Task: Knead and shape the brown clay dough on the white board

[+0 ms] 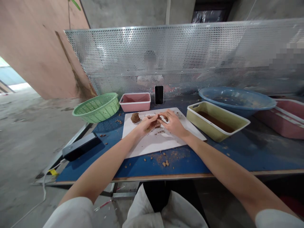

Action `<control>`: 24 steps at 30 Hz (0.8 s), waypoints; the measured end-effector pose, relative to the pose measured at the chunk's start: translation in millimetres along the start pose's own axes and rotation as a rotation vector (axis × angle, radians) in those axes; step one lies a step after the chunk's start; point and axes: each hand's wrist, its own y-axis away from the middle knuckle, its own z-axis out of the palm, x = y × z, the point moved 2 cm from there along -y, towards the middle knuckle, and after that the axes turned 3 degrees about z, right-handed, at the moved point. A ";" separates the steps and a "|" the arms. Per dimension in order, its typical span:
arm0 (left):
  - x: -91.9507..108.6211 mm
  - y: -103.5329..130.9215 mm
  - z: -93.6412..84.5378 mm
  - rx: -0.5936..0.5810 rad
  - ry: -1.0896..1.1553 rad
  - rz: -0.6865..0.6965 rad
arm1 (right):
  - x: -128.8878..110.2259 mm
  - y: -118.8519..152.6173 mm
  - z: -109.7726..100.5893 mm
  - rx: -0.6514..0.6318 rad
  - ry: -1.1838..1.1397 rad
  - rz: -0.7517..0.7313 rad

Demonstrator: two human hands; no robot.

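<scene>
Both of my hands meet above a white board (152, 146) on the blue table. My left hand (147, 124) is closed, its thumb and fingers pinching a small piece of brown clay (157, 126). Against the same piece, the fingertips of my right hand (173, 122) are pressed from the right. Fingers hide much of the clay, so its shape is unclear. A rounded lump of brown clay (135, 117) rests on the board, left of my hands. Crumbs of clay lie scattered below my fingers.
Behind the board stand a pink basin (135, 107) and a phone (159, 95). A green basket (97, 109) and a dark box (82, 146) are left. Rightward are a yellow-green basin (209, 129) holding brown water, a blue basin (237, 98) and another pink container (282, 122).
</scene>
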 end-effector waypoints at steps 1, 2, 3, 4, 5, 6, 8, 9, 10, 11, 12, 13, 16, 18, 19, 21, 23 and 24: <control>-0.4 -0.3 -0.2 -0.012 -0.010 0.003 | -0.2 0.0 0.0 0.000 -0.001 -0.001; -0.5 -0.5 -0.3 -0.023 -0.021 0.009 | -0.4 0.1 0.2 -0.001 -0.001 -0.001; -0.3 -0.5 -0.3 -0.029 -0.034 0.019 | -0.4 0.2 0.5 -0.002 -0.002 -0.001; 0.2 -0.3 -0.1 -0.030 -0.048 0.031 | -0.5 0.3 0.8 -0.004 -0.003 -0.001; 1.0 0.0 0.1 -0.025 -0.063 0.044 | -0.5 0.5 1.1 -0.004 -0.005 -0.001; 1.9 0.4 0.3 -0.016 -0.077 0.057 | -0.7 0.6 1.3 -0.003 -0.007 -0.003; 3.6 1.3 1.2 0.001 -0.095 0.072 | -1.0 0.8 1.5 0.003 -0.015 -0.004; 4.2 1.6 1.7 0.002 -0.097 0.071 | -1.3 0.8 1.4 0.004 -0.018 -0.004; 4.4 1.9 2.4 -0.003 -0.094 0.064 | -1.5 0.7 1.3 0.003 -0.020 -0.004; 4.4 2.1 3.1 -0.008 -0.089 0.053 | -1.7 0.6 1.1 0.000 -0.020 -0.002; 4.3 2.2 3.8 -0.011 -0.081 0.040 | -1.7 0.4 0.9 -0.003 -0.019 0.002; 4.1 2.3 4.3 -0.007 -0.068 0.031 | -1.6 0.3 0.7 -0.006 -0.018 0.006; 4.0 2.0 4.9 0.042 -0.014 0.038 | -0.9 0.0 0.0 -0.002 -0.016 0.023; 3.9 2.0 4.9 0.054 0.000 0.043 | -0.6 -0.1 -0.2 -0.002 -0.019 0.030; 3.9 2.0 4.7 0.050 -0.003 0.043 | -0.6 -0.1 -0.2 -0.004 -0.021 0.033; 3.4 1.9 4.1 0.032 -0.020 0.037 | -1.2 -0.1 -0.3 -0.009 -0.028 0.038; 2.6 1.7 2.8 0.016 -0.030 0.036 | -2.2 0.0 -0.3 -0.013 -0.032 0.034; 1.9 1.4 1.9 0.009 -0.032 0.033 | -2.8 0.1 -0.3 -0.015 -0.031 0.030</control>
